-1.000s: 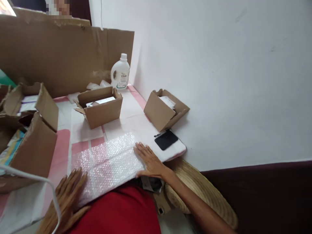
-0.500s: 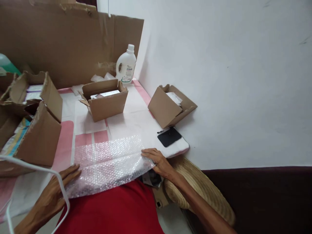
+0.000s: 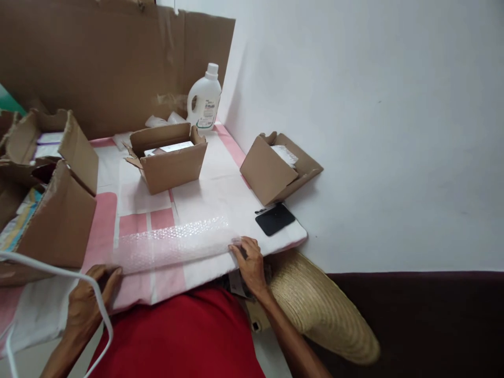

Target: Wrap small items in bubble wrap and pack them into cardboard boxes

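A strip of clear bubble wrap [image 3: 173, 244] lies across the pink and white cloth on the table, its near side folded over toward the back. My left hand [image 3: 87, 302] has its thumb and curled fingers closed at the near left corner of the wrap. At the near right corner, my right hand [image 3: 251, 265] pinches the wrap between thumb and fingers. A white cable [image 3: 96, 289] passes in front of my left hand and hides part of it.
Cardboard boxes with small packs stand at the left [image 3: 59, 220], the middle [image 3: 173, 170] and against the wall [image 3: 268, 170]. A white jug [image 3: 207, 100] is at the back. A black phone-like slab [image 3: 274, 219] lies near the right edge, above a straw hat [image 3: 315, 304].
The near half of the bubble wrap has gone from hanging over the table edge to folded back onto the rest. Both hands have changed from flat fingers to pinching.
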Tool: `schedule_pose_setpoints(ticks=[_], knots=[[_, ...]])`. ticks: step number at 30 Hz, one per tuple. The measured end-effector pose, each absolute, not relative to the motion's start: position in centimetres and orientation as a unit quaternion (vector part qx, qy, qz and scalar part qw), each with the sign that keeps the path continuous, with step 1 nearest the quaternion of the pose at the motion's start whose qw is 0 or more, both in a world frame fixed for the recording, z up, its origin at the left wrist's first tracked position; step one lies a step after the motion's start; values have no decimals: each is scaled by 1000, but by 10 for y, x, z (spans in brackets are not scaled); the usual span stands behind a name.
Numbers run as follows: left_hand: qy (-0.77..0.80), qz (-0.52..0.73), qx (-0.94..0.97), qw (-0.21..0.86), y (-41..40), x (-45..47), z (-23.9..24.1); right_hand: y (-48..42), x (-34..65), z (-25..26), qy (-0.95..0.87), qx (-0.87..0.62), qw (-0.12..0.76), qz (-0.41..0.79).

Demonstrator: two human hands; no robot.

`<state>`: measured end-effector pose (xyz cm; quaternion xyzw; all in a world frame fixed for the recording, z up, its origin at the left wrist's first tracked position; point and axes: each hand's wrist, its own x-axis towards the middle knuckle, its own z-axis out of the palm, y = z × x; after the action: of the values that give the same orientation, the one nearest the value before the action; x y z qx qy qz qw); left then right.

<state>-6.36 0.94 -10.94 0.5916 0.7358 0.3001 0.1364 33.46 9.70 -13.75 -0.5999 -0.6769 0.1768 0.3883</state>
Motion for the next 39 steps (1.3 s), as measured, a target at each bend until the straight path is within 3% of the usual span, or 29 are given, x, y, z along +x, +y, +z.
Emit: schedule_pose_setpoints(ticks=[21, 26, 30, 39], knots=[[744, 289, 602, -8, 21, -51, -118, 138, 315, -134, -665, -696, 265, 53], [668, 283, 680, -109, 28, -23, -110, 137, 312, -135, -668, -692, 269, 36], [555, 218, 800, -62, 31, 6, -123, 136, 311, -135, -665, -696, 268, 33], [570, 178, 800, -47, 22, 12, -142, 122, 287, -117, -671, -679, 297, 12]])
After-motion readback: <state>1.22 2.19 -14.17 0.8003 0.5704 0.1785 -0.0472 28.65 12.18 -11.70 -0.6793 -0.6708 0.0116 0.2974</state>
